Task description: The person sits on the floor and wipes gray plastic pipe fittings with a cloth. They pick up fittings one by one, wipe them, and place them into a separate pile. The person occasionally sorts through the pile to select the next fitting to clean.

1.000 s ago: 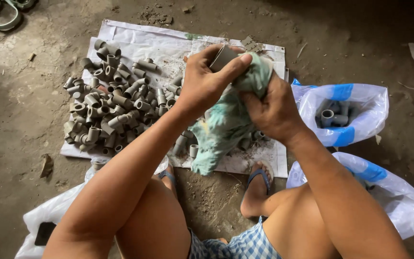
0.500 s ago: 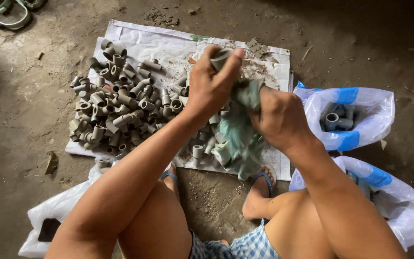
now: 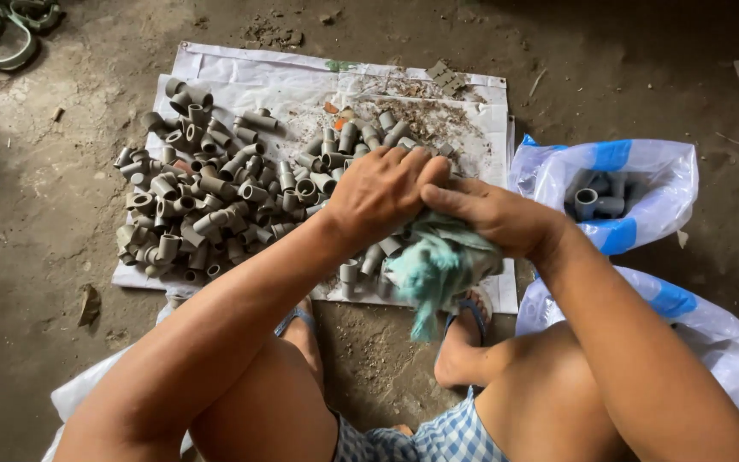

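My left hand (image 3: pixel 380 193) is curled shut, knuckles up, pressed against my right hand (image 3: pixel 496 217) above the near edge of the white sheet (image 3: pixel 241 73). The grey pipe fitting it held a moment ago is hidden under its fingers. My right hand grips a crumpled green cloth (image 3: pixel 440 267), which bunches beneath both hands and hangs toward my right foot (image 3: pixel 459 355). A pile of grey pipe fittings (image 3: pixel 203 201) lies on the sheet, left of and behind my hands.
A white-and-blue plastic bag (image 3: pixel 635 175) holding a few grey fittings stands at the right. A second such bag (image 3: pixel 703 329) lies nearer, beside my right knee. Curved metal clamps (image 3: pixel 6 30) lie at the top left on the dirt floor.
Both hands have dropped from chest height to just over the sheet. The fitting seen between my left fingers is now covered, and the cloth has bunched up below the hands.
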